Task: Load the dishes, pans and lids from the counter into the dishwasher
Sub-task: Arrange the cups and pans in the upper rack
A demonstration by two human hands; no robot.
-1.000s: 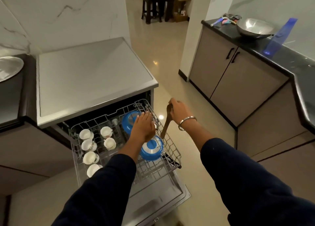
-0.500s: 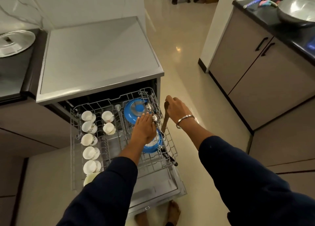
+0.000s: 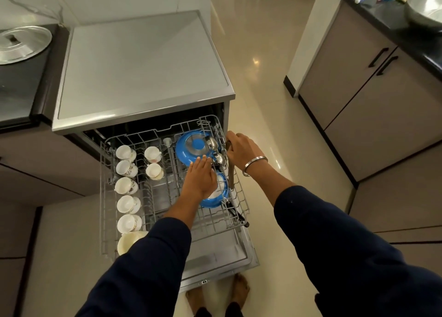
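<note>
The dishwasher's upper rack (image 3: 105, 197) is pulled out over the open door (image 3: 215, 254). Several white cups (image 3: 126, 186) stand upside down along its left side. Two blue pans lie on the right: the far blue pan (image 3: 191, 146) and a near blue pan (image 3: 221, 197). My left hand (image 3: 199, 178) rests flat, fingers straight, on the near pan. My right hand (image 3: 241, 149) grips the top of a brown wooden utensil (image 3: 231, 173) standing at the rack's right edge. Two steel ladles (image 3: 218, 157) lie between the pans.
A steel lid (image 3: 21, 44) lies on the dark counter at left. The dishwasher's grey top (image 3: 143, 63) is bare. At upper right, a black counter (image 3: 387, 12) over cabinets holds a steel wok (image 3: 425, 8) and small utensils. My bare feet (image 3: 240, 290) stand below the door.
The view has tilted down and closer to the rack. My left hand slid slightly toward me over the near pan; my right hand keeps its hold on the wooden utensil.
</note>
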